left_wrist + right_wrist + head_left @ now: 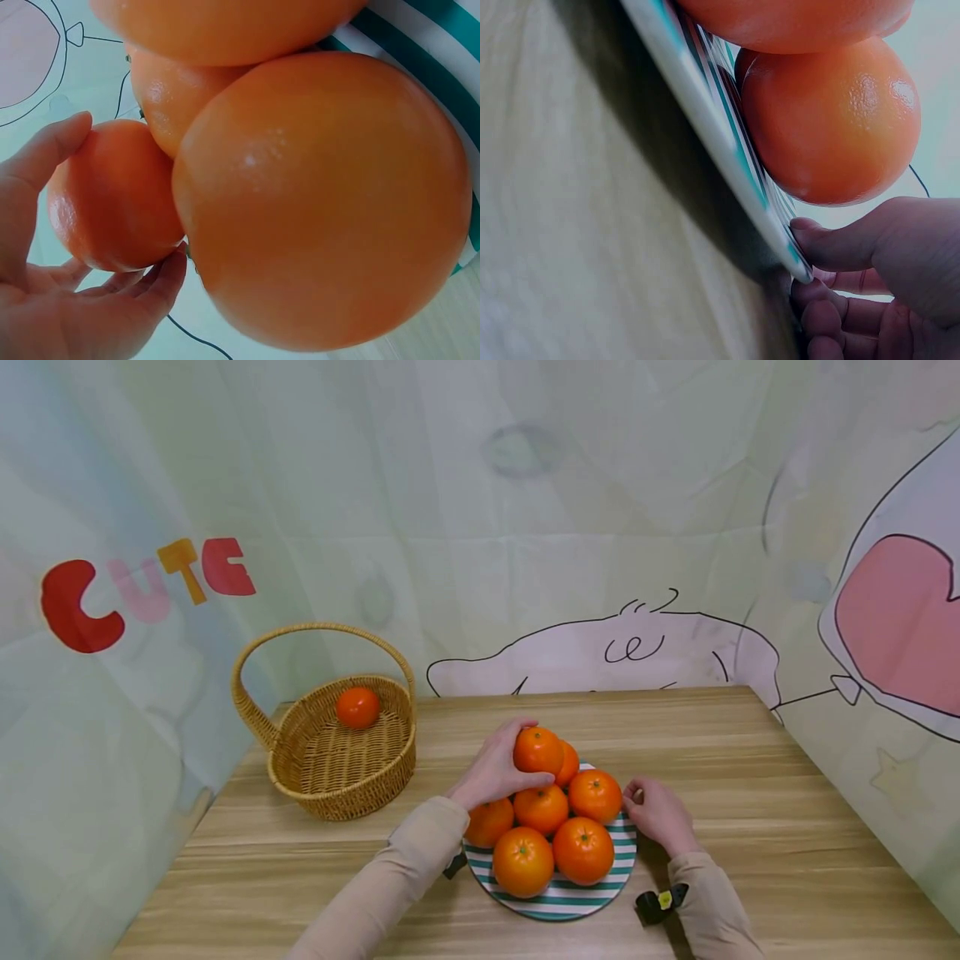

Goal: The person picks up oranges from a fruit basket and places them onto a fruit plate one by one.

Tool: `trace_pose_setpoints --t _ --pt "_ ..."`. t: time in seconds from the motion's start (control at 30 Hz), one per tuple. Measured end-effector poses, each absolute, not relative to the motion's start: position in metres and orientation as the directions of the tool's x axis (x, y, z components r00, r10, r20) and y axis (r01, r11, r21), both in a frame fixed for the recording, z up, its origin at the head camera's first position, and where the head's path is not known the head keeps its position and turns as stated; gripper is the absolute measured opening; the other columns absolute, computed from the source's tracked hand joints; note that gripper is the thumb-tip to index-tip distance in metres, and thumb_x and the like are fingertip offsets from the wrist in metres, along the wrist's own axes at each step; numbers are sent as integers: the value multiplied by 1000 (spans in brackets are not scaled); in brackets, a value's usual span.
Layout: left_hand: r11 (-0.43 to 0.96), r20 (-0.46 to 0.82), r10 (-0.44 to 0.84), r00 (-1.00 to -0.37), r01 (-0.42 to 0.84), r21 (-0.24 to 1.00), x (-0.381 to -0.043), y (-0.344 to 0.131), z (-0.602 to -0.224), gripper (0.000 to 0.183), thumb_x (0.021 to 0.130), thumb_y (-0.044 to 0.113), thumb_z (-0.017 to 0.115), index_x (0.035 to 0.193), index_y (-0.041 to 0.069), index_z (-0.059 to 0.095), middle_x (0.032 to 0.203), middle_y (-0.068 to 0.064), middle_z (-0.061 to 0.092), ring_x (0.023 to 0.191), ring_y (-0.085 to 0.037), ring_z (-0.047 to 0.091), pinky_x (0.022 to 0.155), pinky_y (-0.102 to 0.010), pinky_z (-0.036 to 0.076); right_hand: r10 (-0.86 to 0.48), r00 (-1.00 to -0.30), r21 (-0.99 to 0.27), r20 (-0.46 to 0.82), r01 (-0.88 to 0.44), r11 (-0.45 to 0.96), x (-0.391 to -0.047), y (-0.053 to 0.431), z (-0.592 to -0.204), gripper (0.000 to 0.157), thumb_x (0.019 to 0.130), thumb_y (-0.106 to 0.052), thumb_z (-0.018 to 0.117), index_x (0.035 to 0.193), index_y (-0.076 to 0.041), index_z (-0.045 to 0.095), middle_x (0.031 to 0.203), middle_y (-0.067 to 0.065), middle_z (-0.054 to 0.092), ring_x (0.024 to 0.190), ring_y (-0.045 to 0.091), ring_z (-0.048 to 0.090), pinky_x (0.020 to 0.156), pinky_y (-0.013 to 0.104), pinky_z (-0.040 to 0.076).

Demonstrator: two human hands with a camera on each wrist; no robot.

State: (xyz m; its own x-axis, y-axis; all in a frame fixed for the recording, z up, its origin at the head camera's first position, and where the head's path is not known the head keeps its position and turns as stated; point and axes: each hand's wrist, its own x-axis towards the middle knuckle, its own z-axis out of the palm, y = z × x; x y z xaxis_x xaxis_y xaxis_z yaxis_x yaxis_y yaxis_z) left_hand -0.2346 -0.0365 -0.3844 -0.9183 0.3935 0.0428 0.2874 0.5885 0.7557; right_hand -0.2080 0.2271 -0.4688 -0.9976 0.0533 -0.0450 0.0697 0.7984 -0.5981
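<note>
My left hand (491,770) grips an orange (537,748) at the back of a pile of several oranges. In the left wrist view, the thumb lies on one side of this orange (116,199) and the fingers on the other. The other oranges (583,850) rest on a round plate (551,910) with green and white stripes. At the plate's right edge, my right hand (660,812) holds the rim. The right wrist view shows its thumb (832,246) above the rim and the curled fingers below. The plate's far side is mostly hidden by fruit.
A woven basket (341,810) with a tall handle stands to the left, with one orange-red fruit (357,707) inside. Everything is on a wood-grain table (720,743). A printed curtain (465,527) hangs along the back and sides.
</note>
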Motion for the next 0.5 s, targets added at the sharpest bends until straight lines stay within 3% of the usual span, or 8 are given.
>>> trace_pose_setpoints --t 0.5 --pt "595 54 406 -912 309 742 -235 -37 -384 81 84 31 81 150 13 39 151 -11 46 129 -34 48 111 -55 42 56 -997 -593 -48 73 802 -208 226 -468 12 92 -17 64 92 -4 65 77 7 58 69 21 50 60 29 35"
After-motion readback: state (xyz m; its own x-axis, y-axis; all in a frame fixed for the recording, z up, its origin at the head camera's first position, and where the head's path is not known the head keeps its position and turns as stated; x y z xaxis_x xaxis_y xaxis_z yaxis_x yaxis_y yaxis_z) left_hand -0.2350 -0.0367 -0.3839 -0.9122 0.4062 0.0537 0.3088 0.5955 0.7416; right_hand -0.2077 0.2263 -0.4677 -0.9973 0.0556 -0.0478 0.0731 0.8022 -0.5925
